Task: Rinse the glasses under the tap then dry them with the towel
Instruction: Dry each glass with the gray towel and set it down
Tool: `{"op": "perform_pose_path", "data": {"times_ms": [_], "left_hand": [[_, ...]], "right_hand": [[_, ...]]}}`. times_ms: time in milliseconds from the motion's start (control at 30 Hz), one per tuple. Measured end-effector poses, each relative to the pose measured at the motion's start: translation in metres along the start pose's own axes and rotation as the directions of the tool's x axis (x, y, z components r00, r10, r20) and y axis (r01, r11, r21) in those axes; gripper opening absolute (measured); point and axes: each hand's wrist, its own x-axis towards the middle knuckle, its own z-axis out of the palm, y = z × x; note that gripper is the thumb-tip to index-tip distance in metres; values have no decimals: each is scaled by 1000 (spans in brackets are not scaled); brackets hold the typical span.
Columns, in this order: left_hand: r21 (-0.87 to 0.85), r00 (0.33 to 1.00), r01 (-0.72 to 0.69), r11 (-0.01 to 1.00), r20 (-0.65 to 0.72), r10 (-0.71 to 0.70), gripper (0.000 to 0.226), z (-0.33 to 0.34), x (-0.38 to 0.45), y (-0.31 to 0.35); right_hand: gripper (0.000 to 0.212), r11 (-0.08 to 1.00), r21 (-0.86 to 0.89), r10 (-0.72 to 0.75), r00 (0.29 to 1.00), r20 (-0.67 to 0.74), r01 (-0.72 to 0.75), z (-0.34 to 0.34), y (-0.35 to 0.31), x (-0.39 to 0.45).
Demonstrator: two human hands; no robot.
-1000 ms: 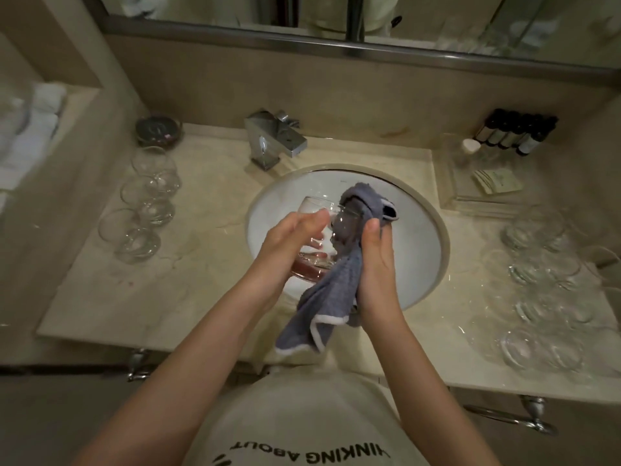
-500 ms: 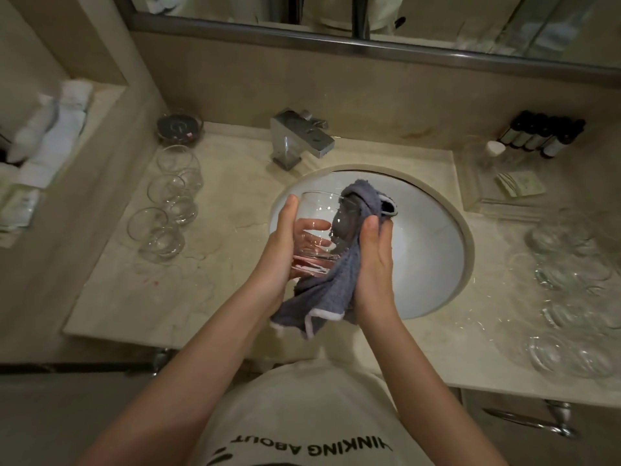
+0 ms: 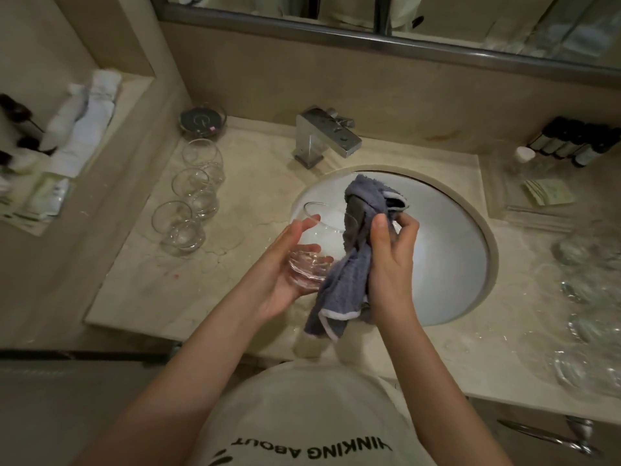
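Observation:
My left hand [image 3: 285, 267] grips a clear round glass [image 3: 316, 240] by its base, over the left rim of the white sink [image 3: 447, 264]. My right hand [image 3: 389, 257] holds a grey towel [image 3: 349, 264] bunched against the right side of that glass; the towel's white-edged end hangs below. The chrome tap [image 3: 326, 136] stands behind the sink with no water running. Three clear glasses [image 3: 191, 200] stand in a row on the counter to the left. Several more glasses [image 3: 588, 297] crowd the counter on the right.
A dark round dish [image 3: 201, 121] sits at the back left. Rolled white towels [image 3: 84, 119] lie on a side ledge. Small dark bottles [image 3: 578, 142] and a clear tray with packets [image 3: 547, 193] sit at the back right. A mirror runs along the wall.
The view has shifted left. My left hand has turned the glass and slid down to its base. My right hand has pulled the towel out to the glass's outer side.

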Motion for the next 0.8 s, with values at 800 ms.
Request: {"op": "perform_pose_path", "data": {"times_ms": [800], "left_hand": [[716, 909, -289, 635, -3, 417, 37, 13, 24, 18]], "right_hand": [[19, 920, -371, 141, 784, 605, 122, -11, -4, 3]]}}
